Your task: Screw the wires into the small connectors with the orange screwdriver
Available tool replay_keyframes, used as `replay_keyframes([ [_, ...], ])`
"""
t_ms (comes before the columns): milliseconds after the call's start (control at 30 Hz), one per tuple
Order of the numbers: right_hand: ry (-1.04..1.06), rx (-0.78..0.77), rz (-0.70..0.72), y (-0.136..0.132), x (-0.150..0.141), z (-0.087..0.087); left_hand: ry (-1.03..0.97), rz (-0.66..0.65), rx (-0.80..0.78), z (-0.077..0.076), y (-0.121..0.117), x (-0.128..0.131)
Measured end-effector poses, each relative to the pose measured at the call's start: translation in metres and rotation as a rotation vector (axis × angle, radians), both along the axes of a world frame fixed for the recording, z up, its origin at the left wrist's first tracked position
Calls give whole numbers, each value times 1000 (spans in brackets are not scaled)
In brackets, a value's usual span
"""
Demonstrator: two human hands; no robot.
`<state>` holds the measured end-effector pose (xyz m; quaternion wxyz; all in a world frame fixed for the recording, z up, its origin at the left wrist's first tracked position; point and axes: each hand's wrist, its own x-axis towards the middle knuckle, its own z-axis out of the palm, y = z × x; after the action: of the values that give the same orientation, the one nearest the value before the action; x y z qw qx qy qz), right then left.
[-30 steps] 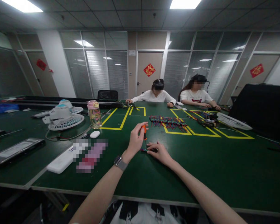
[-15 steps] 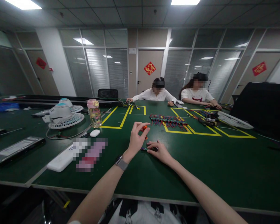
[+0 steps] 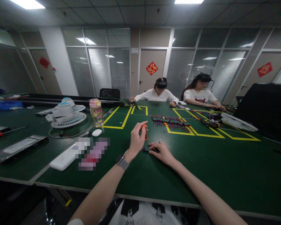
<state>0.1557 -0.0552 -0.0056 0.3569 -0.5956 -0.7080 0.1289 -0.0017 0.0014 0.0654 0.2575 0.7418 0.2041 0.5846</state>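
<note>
My left hand (image 3: 138, 137) is closed around the orange handle of a small screwdriver (image 3: 146, 135), held upright. Its thin shaft points down at a small part (image 3: 146, 150) on the green table (image 3: 135, 178); this part looks like a little circuit board, too small to make out fully. My right hand (image 3: 162, 152) rests low on the table, with thumb and fingers pinching the right end of that part. Beyond my hands lies a long bundle of small boards with red and blue wires (image 3: 170, 122).
To the left stand a pink-lidded bottle (image 3: 96, 114), a white fan (image 3: 69, 118), a white oval case (image 3: 96, 132), a white bar-shaped box (image 3: 63, 159) and a hard drive (image 3: 21, 148). Yellow tape (image 3: 112, 126) marks the table. Two people sit opposite; a dark screen (image 3: 264, 109) stands right.
My left fingers have closed in on the screwdriver handle, which shows more upright. The right hand stays at the small part. The whole view has shifted slightly.
</note>
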Motion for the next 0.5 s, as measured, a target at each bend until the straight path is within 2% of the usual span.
replay_keyframes([
  [200,-52,14,46,-2,2,-2,14,58,34,-1,2,1],
  [400,-29,13,35,-4,1,-1,-2,-57,0,1,1,2],
  [500,-4,6,26,-3,0,0,13,15,26,1,2,2],
])
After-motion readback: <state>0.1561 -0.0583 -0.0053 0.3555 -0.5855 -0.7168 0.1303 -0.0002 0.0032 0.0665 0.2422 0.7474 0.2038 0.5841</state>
